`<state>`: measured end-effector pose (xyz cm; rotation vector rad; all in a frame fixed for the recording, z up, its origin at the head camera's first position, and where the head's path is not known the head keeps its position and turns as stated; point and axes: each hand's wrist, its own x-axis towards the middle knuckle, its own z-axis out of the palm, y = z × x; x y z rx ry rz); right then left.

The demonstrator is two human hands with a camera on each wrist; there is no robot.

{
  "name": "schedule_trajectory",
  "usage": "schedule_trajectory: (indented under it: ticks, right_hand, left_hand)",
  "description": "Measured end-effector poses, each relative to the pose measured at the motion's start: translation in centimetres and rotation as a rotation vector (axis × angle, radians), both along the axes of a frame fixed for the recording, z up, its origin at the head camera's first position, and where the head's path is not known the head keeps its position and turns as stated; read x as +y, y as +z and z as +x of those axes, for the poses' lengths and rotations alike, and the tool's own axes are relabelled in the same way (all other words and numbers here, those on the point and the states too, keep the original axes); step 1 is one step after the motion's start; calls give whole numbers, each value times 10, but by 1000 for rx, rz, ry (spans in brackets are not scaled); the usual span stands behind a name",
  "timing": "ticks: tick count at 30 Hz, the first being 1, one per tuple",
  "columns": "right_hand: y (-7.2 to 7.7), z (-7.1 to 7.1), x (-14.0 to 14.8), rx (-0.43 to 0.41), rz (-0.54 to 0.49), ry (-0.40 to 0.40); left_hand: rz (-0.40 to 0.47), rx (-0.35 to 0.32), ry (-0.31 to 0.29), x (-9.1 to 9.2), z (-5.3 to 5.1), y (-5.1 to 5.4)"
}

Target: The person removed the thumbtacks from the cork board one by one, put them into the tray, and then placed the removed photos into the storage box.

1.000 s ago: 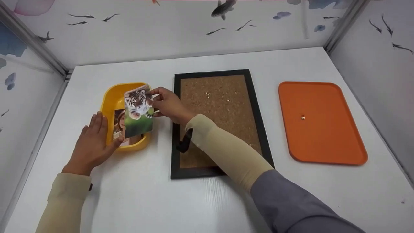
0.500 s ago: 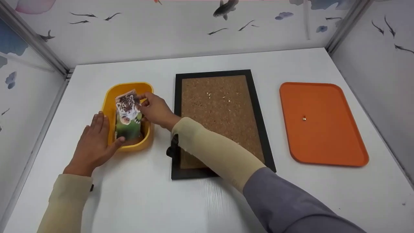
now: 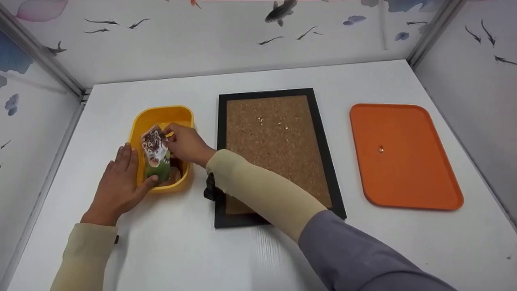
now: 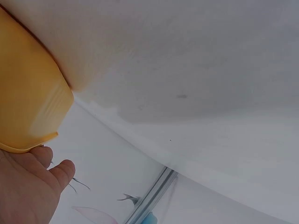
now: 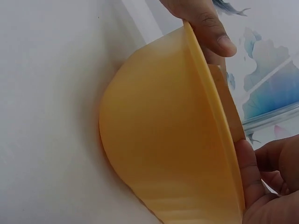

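Observation:
A yellow plastic tub point(image 3: 177, 116) stands at the left of the white table in the head view. My left hand point(image 3: 117, 184) rests on its left rim, fingers straight and thumb over the near edge. Between thumb and fingers my right hand point(image 3: 186, 143) pinches the right edge of a tiger photo point(image 3: 156, 157), which is tilted and partly down inside the tub. Brownish picture surface point(image 3: 175, 173) shows below it, mostly covered. The right wrist view has the tub wall point(image 5: 159, 112) hiding most of the photo, with my right hand point(image 5: 275, 182) over the rim.
A black-framed cork board point(image 3: 278, 145) lies in the middle, under my right forearm. On the right is an orange tray point(image 3: 408, 169) with a tiny shiny item point(image 3: 381, 149) on it. White printed panels point(image 3: 226, 36) enclose the table.
My right hand has moved left and down with the tiger photo, from above the tub's right side into the tub. The photo now covers the portrait picture. My left hand stays on the rim.

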<state>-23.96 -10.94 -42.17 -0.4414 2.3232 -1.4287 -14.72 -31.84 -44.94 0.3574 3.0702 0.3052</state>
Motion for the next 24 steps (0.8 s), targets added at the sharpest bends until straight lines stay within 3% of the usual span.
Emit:
schedule_trajectory:
  ticks: [6, 12, 16, 24]
  right_hand:
    - [-2, 1, -1, 103, 52, 10]
    - [-5, 4, 0, 249, 143, 73]
    - [-5, 4, 0, 303, 159, 100]
    - [-1, 5, 1, 234, 150, 137]
  left_hand:
    - [8, 4, -1, 1, 0, 0]
    - [7, -7, 0, 2, 1, -1]
    - [8, -7, 5, 1, 0, -2]
    - [22, 5, 3, -1, -1, -4]
